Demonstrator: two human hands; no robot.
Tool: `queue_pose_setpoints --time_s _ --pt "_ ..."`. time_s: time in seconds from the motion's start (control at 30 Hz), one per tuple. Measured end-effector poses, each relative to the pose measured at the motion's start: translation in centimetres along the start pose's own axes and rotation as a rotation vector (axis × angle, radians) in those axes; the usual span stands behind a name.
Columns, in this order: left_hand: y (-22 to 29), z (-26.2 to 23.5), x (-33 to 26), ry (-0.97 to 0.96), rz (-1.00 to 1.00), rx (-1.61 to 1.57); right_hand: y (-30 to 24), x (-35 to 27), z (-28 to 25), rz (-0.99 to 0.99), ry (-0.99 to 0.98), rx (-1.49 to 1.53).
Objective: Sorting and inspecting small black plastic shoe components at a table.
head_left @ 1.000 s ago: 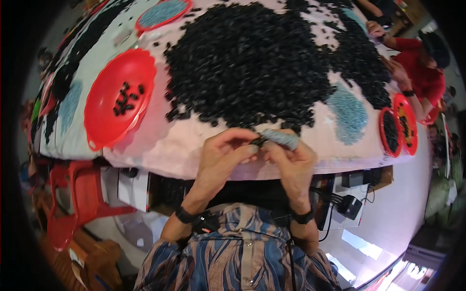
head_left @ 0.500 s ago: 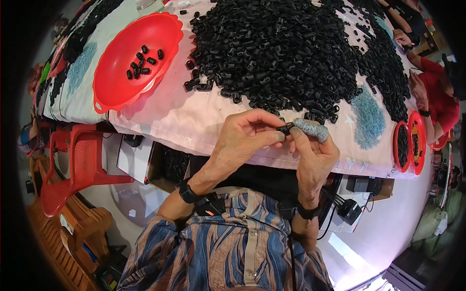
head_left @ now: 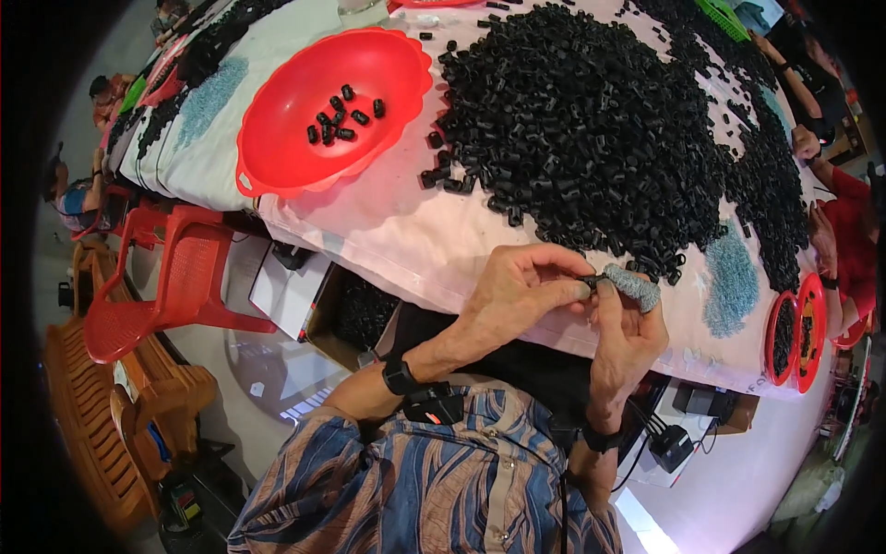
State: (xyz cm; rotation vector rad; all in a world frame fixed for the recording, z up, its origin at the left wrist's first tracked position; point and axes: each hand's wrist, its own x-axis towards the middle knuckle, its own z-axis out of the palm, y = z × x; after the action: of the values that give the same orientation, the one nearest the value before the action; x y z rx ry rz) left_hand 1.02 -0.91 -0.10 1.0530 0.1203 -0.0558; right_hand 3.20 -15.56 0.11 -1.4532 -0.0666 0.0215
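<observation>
In front of the table's near edge, my left hand (head_left: 517, 294) and my right hand (head_left: 629, 332) meet at the fingertips. Thumbs and fingers of both pinch a small black plastic piece (head_left: 594, 280), mostly covered by the fingertips. A grey knitted sleeve (head_left: 633, 288) wraps the index finger of the right hand. Just beyond the hands spreads a big heap of small black plastic pieces (head_left: 581, 138). At the left, a red scalloped bowl (head_left: 286, 102) holds several assembled-looking black pieces (head_left: 338, 118).
A patch of tiny blue-grey bits (head_left: 729, 286) lies right of the heap on the pale cloth (head_left: 406, 249). Red baskets (head_left: 783, 342) stand at the right edge near a person in red (head_left: 849, 231). A red plastic chair (head_left: 189, 277) and wooden bench (head_left: 83, 388) are on the left.
The whole view has shifted, so table, bowl and hands appear farther right and mostly lower. Both hands keep their pinch on the small black piece.
</observation>
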Motion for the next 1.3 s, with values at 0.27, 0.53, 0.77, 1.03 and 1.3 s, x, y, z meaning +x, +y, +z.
queue_pose_setpoints --time_s 0.27,0.53,0.77,1.03,1.3 --pt "0.6 -0.9 0.4 -0.019 -0.027 -0.037 -0.2 0.6 0.9 -0.042 -0.037 -0.035" --pt "-0.4 -0.6 0.1 -0.039 -0.014 -0.048 -0.1 0.5 0.1 -0.588 -0.106 -0.564" --pt "-1.3 0.7 1.2 0.009 -0.007 -0.077 1.2 0.6 -0.1 -0.634 -0.097 -0.594" --pt "-1.6 0.1 1.8 -0.025 0.000 -0.125 -0.4 0.9 0.0 -0.731 -0.088 -0.940" --pt "-2.5 1.3 1.5 0.014 0.004 -0.026 -0.2 0.5 -0.8 -0.777 -0.168 -1.010"
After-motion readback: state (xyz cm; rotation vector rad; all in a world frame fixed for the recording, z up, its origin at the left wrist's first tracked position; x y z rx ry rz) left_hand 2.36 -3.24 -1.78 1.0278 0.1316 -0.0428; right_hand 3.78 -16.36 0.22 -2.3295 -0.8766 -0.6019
